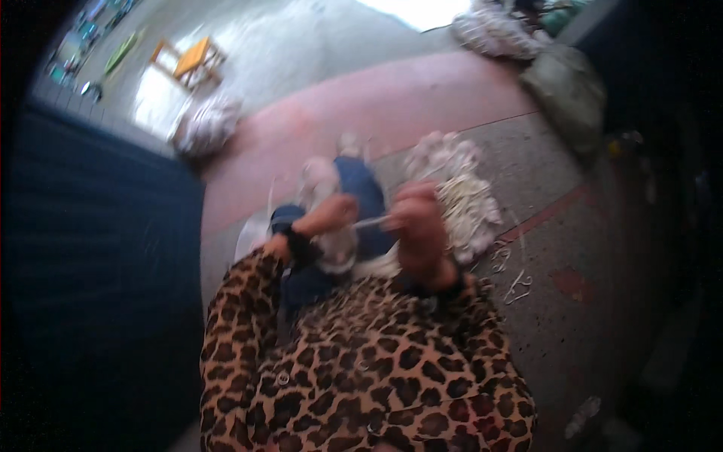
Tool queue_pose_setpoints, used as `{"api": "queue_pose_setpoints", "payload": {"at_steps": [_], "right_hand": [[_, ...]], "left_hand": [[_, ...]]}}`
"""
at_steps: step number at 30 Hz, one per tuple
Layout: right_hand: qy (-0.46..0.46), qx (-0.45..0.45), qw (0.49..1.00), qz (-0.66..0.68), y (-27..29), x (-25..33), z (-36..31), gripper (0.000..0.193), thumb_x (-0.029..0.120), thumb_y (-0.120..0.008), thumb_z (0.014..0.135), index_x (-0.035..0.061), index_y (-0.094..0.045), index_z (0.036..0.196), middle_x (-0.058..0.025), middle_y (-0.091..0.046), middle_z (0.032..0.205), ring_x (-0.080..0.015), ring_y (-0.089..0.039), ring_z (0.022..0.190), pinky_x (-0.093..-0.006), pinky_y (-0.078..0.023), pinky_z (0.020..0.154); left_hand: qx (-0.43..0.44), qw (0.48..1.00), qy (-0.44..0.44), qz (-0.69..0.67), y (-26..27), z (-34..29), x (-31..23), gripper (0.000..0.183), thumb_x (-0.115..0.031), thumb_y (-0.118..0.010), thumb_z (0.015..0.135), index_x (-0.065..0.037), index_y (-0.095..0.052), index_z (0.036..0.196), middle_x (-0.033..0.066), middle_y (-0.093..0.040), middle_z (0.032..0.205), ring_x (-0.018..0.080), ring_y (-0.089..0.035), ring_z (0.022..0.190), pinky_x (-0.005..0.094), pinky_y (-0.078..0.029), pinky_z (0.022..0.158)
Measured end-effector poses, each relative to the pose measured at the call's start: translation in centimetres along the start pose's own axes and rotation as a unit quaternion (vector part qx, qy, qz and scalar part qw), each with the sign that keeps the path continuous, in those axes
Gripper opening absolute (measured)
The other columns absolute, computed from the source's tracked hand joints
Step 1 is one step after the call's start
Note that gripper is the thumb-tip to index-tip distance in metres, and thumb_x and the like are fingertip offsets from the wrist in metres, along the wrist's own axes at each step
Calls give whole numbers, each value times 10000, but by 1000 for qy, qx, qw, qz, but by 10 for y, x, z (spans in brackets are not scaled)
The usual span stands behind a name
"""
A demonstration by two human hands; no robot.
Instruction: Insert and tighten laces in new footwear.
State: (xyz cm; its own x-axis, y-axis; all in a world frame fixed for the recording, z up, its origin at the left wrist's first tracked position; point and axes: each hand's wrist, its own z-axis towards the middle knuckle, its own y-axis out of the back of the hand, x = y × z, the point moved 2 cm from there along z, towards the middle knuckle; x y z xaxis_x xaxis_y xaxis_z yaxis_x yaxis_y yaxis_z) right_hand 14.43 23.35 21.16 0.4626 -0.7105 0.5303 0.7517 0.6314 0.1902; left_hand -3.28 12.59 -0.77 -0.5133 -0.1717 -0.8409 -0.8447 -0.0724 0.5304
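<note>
A thin white strip (370,223), like a cord or band, is stretched between my two hands above my lap. My left hand (331,213) is closed on its left end. My right hand (418,224), somewhat blurred, is closed round the other end. Pale cloth pieces (337,245) lie over my blue-clad legs (360,188) beneath the hands. Just beyond my right hand, a heap of white and cream cloth pieces (468,200) sits on the floor. Blur hides the exact kind of these pieces.
Loose white string scraps (518,286) lie on the floor to the right. A dark blue panel (105,248) stands at my left. Farther off are a whitish bundle (207,124), a small wooden chair (192,59), a grey-green sack (565,94) and another pale bundle (493,32).
</note>
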Motion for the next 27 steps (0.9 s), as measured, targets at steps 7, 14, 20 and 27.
{"api": "queue_pose_setpoints", "payload": {"at_steps": [7,14,20,27], "right_hand": [[-65,-51,997,4,13,-27,12,232,244,-542,1041,20,-559,986,-125,-591,920,-215,-582,835,-349,-488,682],[-435,-2,815,383,25,-53,-14,169,218,-478,1073,64,-544,1065,-1,-497,684,-68,-418,533,-213,-337,468],[-565,265,768,141,-45,-99,-117,193,218,-619,971,31,-665,982,-6,-609,858,-112,-562,808,-286,-492,721],[-471,386,785,113,-139,-94,-215,252,208,-569,961,-17,-678,924,-91,-626,634,-210,-614,574,-345,-473,548]], "left_hand": [[-26,967,81,242,22,-73,36,177,-191,-634,885,-52,-703,968,170,-659,1042,403,-605,1014,491,-504,879],[6,932,32,360,13,-80,17,178,-180,-679,813,-32,-628,898,141,-635,968,337,-583,978,452,-494,794],[-6,890,21,455,19,-95,-1,81,-151,-620,822,-79,-625,786,79,-681,770,287,-634,842,427,-487,726],[-106,893,152,411,21,-146,7,63,-123,-620,830,-61,-622,839,148,-668,701,320,-662,729,443,-534,609]]}}
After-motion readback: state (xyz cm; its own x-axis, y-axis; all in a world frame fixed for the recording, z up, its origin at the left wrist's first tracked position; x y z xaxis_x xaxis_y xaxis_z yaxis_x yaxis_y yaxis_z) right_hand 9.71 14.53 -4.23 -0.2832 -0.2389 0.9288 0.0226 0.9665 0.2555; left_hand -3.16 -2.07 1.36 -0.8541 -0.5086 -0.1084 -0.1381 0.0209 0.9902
